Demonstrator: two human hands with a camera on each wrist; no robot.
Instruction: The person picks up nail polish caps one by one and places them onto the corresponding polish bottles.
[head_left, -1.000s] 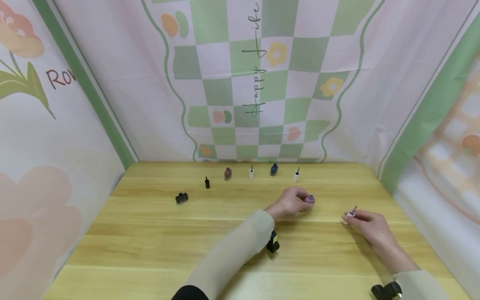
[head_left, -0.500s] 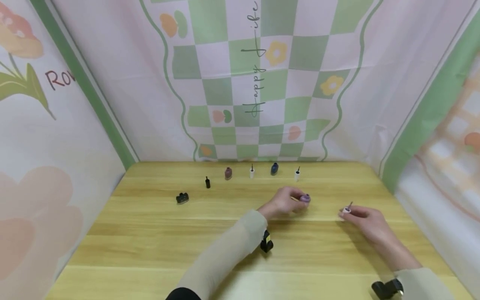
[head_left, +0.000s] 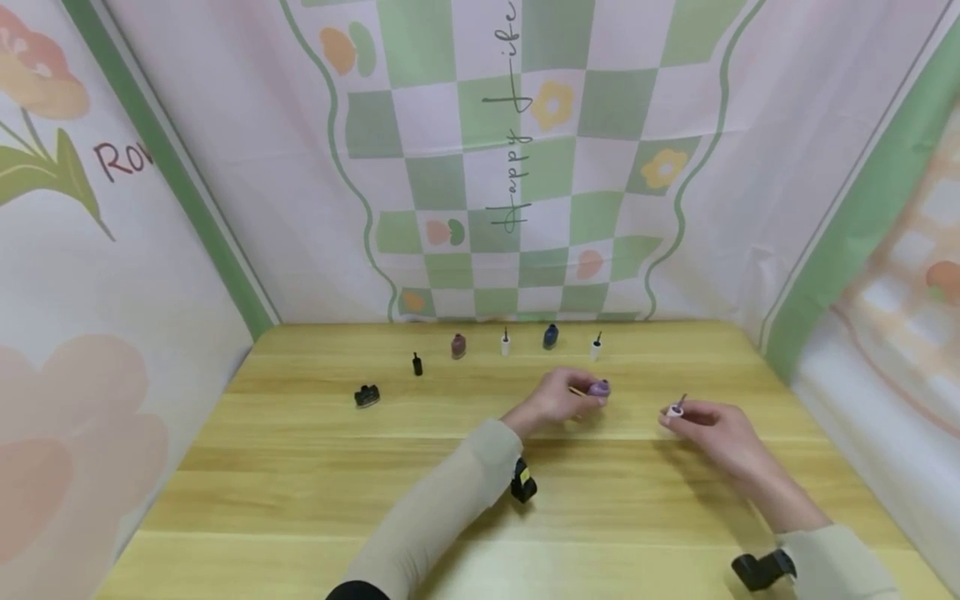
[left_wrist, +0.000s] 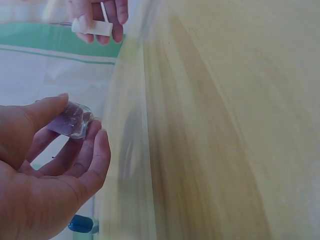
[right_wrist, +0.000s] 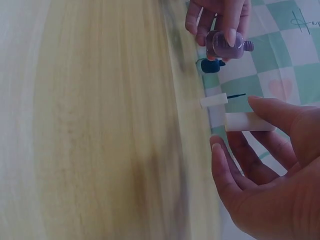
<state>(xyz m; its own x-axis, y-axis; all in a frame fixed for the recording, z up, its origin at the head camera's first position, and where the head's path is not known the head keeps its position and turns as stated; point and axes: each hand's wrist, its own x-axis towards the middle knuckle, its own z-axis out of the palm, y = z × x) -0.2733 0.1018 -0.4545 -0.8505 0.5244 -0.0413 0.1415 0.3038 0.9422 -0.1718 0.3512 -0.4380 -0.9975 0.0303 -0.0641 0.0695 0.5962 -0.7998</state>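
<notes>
My left hand (head_left: 557,395) pinches a small purple nail polish bottle (head_left: 600,389) above the table, its neck uncapped in the right wrist view. Off to the right, my right hand (head_left: 722,432) pinches a white nail polish cap (head_left: 675,411) between thumb and fingers, with its brush pointing up. Bottle and cap are apart. In the right wrist view the white cap (right_wrist: 244,122) lies across the fingers, and the bottle (right_wrist: 224,45) shows beyond it. The left wrist view shows the clear base of the bottle (left_wrist: 75,120) between thumb and fingers.
Along the wooden table's (head_left: 315,500) back stand a dark blue bottle (head_left: 551,337), two white brush caps (head_left: 596,348), (head_left: 506,343) and a mauve bottle (head_left: 458,347). Farther left are a black brush cap (head_left: 417,365) and a black bottle (head_left: 367,397). Printed curtains (head_left: 300,208) enclose the table.
Both hands have drifted left and slightly toward the table's back, still holding the bottle and the cap. The things standing on the table have stayed in place.
</notes>
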